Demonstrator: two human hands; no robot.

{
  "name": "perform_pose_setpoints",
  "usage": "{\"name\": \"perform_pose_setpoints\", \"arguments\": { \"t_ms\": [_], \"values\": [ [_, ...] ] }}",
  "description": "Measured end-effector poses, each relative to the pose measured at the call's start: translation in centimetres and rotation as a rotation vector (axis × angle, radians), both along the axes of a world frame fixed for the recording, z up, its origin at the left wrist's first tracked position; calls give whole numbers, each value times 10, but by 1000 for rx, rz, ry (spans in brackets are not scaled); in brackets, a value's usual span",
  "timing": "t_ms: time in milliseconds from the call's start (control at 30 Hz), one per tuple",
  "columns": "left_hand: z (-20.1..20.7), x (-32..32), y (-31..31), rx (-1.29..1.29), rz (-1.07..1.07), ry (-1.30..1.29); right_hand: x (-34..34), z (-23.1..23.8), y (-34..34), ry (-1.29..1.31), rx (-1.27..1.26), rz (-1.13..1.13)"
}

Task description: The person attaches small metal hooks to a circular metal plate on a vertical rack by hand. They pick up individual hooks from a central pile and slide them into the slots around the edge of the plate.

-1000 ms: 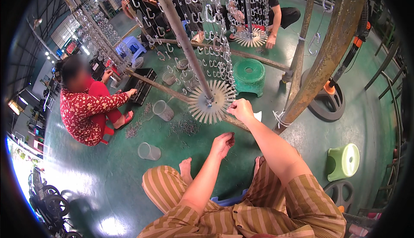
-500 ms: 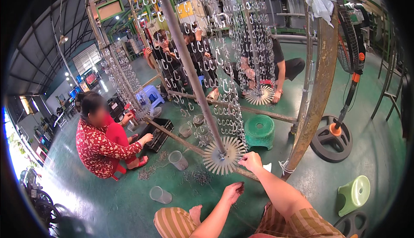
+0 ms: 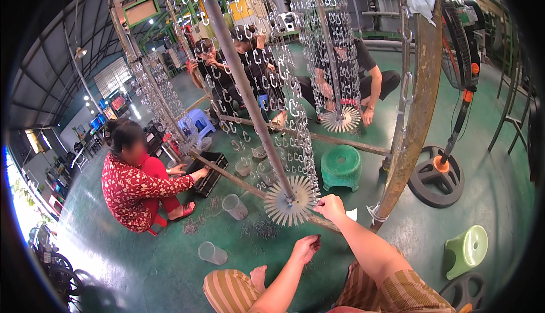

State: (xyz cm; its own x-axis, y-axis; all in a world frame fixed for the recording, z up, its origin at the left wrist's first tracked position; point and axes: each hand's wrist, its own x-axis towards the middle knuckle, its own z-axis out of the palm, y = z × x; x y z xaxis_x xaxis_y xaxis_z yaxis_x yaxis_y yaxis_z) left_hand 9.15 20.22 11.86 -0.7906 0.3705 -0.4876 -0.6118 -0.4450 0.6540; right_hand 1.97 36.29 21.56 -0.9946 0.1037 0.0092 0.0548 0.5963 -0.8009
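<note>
My right hand [image 3: 330, 207] reaches up to the rim of a round, toothed metal disc [image 3: 290, 200] at the foot of a slanted grey pole [image 3: 244, 91], its fingers pinched at the disc's edge. Chains of small metal hooks [image 3: 295, 137] hang along that pole above the disc. My left hand [image 3: 306, 248] hovers lower, fingers curled around something small and dark, over a scatter of small metal pieces [image 3: 258, 229] on the green floor. My striped trouser legs and a bare foot [image 3: 258, 276] show at the bottom.
A person in a red patterned top [image 3: 133, 185] squats at left by a black crate [image 3: 209, 172]. Clear plastic cups [image 3: 234, 206], a green stool [image 3: 340, 166], a fan base [image 3: 437, 177], a tipped light-green stool [image 3: 466, 250] and a rusty post [image 3: 417, 114] stand around. Other people sit behind.
The view has tilted upward, showing more of the hanging hooks and the hall. My right hand stays at the disc's rim, and my left hand stays curled below it.
</note>
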Motion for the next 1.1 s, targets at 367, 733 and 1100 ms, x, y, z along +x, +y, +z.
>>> {"name": "perform_pose_setpoints", "arguments": {
  "t_ms": [367, 733, 1100],
  "values": [
    [3, 1, -1, -8, 1, 14, 2, 5, -2, 24, 10, -26],
    [2, 2, -5, 22, 5, 18, 2, 2, -4, 28, 3, -41],
    [0, 1, -6, 4, 34, 16, -2, -5, 0, 56, 56, -16]
  ]
}}
